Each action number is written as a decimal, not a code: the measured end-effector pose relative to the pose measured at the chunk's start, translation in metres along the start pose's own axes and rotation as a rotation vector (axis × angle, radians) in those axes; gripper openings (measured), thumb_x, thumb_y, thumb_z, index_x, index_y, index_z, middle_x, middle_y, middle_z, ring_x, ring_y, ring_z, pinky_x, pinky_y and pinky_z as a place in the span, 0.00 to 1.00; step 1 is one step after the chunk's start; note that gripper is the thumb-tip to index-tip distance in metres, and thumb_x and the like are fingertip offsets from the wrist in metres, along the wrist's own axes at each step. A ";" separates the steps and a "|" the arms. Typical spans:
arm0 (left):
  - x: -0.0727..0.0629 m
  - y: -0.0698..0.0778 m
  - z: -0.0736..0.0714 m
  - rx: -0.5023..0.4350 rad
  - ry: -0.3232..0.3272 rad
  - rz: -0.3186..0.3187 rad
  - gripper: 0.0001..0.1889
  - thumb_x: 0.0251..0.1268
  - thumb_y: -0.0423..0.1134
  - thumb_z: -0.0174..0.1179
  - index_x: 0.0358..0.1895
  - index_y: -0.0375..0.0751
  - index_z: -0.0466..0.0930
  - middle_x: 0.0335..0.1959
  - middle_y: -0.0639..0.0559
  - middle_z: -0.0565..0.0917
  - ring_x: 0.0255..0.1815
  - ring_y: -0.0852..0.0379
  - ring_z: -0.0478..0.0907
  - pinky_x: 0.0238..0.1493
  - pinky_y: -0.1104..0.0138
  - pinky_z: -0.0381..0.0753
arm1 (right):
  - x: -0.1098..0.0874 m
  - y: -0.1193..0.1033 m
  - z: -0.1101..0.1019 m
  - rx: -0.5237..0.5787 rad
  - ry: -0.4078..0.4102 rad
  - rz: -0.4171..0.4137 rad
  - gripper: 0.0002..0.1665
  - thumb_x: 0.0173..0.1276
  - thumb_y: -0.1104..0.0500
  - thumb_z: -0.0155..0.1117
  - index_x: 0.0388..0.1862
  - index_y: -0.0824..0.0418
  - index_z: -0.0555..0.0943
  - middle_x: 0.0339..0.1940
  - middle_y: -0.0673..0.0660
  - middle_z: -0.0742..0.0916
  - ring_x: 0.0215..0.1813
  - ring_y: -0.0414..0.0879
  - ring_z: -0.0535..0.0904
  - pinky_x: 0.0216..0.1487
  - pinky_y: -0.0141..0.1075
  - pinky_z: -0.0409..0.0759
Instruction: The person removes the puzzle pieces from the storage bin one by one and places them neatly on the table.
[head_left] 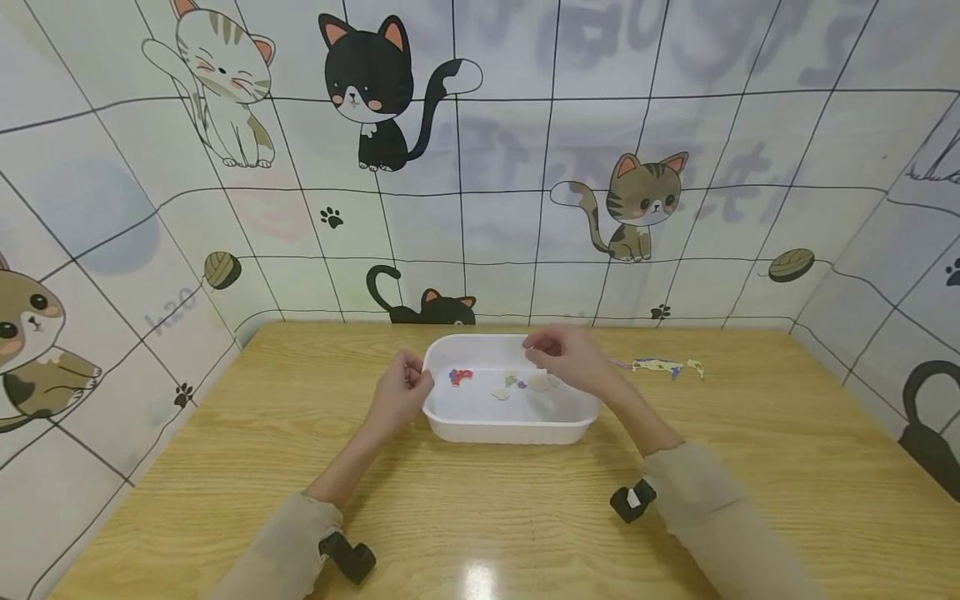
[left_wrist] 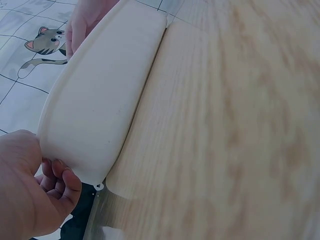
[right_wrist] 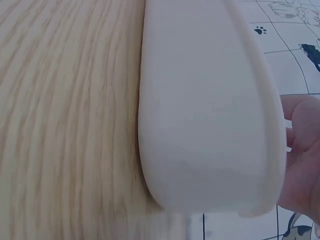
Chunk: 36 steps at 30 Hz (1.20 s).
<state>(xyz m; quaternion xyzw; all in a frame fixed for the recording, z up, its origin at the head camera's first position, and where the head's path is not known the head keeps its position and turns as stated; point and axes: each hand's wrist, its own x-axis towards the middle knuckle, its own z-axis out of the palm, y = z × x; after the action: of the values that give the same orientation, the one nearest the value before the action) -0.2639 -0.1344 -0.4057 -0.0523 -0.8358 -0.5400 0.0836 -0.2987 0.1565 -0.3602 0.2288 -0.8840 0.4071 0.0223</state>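
Observation:
A white plastic basin (head_left: 510, 432) stands on the table. My left hand (head_left: 400, 388) grips its left rim; in the left wrist view the fingers of the left hand (left_wrist: 40, 187) curl at the basin's end. My right hand (head_left: 570, 357) hovers over the basin's back right part, thumb and fingers bent toward each other; I cannot tell whether something small is pinched there. Inside lie a red and blue piece (head_left: 461, 377), a pale flat piece (head_left: 500, 395) and a few other small bits. The basin's wall (right_wrist: 210, 110) partly hides the right hand in the right wrist view.
To the right of the basin, a row of thin, small coloured pieces (head_left: 656, 365) lies on the wooden table (head_left: 480, 500). A cat-patterned cloth (head_left: 502, 233) rises behind the table and along both sides. Dark wrist mounts (head_left: 348, 557) sit at both sleeves.

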 end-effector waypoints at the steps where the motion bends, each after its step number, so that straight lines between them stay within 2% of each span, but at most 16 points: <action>1: 0.000 0.000 0.000 0.001 -0.001 0.001 0.08 0.67 0.32 0.54 0.46 0.36 0.70 0.28 0.48 0.74 0.24 0.56 0.68 0.23 0.70 0.68 | 0.002 -0.001 0.003 -0.002 -0.008 -0.003 0.15 0.72 0.59 0.64 0.52 0.67 0.83 0.43 0.57 0.87 0.42 0.47 0.82 0.41 0.36 0.81; 7: 0.000 0.000 -0.002 0.014 0.000 0.017 0.08 0.68 0.31 0.54 0.47 0.34 0.69 0.29 0.47 0.75 0.25 0.56 0.68 0.23 0.70 0.68 | 0.014 -0.010 0.021 -0.013 -0.059 -0.013 0.16 0.71 0.59 0.63 0.52 0.68 0.84 0.40 0.56 0.87 0.40 0.46 0.81 0.41 0.37 0.79; 14: -0.001 -0.001 -0.004 0.013 -0.003 0.025 0.08 0.68 0.30 0.54 0.46 0.34 0.69 0.28 0.47 0.75 0.25 0.57 0.68 0.23 0.70 0.68 | 0.030 -0.015 0.042 -0.023 -0.134 0.001 0.16 0.70 0.60 0.64 0.52 0.67 0.84 0.37 0.55 0.85 0.35 0.45 0.80 0.34 0.35 0.79; 22: -0.001 0.001 -0.003 0.001 -0.004 0.022 0.08 0.67 0.30 0.55 0.46 0.34 0.70 0.28 0.47 0.75 0.26 0.57 0.69 0.25 0.70 0.69 | 0.043 -0.018 0.058 -0.110 -0.171 -0.052 0.13 0.67 0.65 0.65 0.49 0.67 0.85 0.36 0.57 0.87 0.38 0.46 0.81 0.41 0.35 0.78; 29: 0.000 0.000 -0.003 -0.002 0.003 0.023 0.08 0.67 0.30 0.55 0.46 0.35 0.70 0.27 0.47 0.75 0.26 0.57 0.69 0.26 0.70 0.69 | 0.054 -0.024 0.065 -0.118 -0.265 0.043 0.15 0.69 0.64 0.65 0.54 0.64 0.83 0.41 0.59 0.87 0.37 0.46 0.81 0.39 0.35 0.80; 34: -0.001 0.000 -0.001 -0.004 0.000 0.016 0.08 0.67 0.30 0.55 0.46 0.35 0.69 0.27 0.47 0.75 0.25 0.57 0.69 0.25 0.70 0.69 | 0.057 -0.020 0.072 -0.148 -0.295 0.065 0.16 0.71 0.63 0.65 0.56 0.64 0.82 0.43 0.59 0.86 0.35 0.45 0.80 0.35 0.34 0.80; 36: -0.001 0.001 -0.001 -0.004 -0.005 0.020 0.08 0.67 0.30 0.55 0.46 0.35 0.69 0.28 0.47 0.75 0.25 0.57 0.69 0.24 0.70 0.69 | 0.057 -0.020 0.073 -0.178 -0.299 0.062 0.17 0.71 0.63 0.65 0.57 0.63 0.82 0.44 0.59 0.86 0.36 0.45 0.80 0.38 0.35 0.79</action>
<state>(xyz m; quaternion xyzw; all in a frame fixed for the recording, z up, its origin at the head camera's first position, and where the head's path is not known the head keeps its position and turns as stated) -0.2632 -0.1351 -0.4048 -0.0620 -0.8344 -0.5407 0.0870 -0.3308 0.0701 -0.3822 0.2565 -0.9166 0.2891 -0.1020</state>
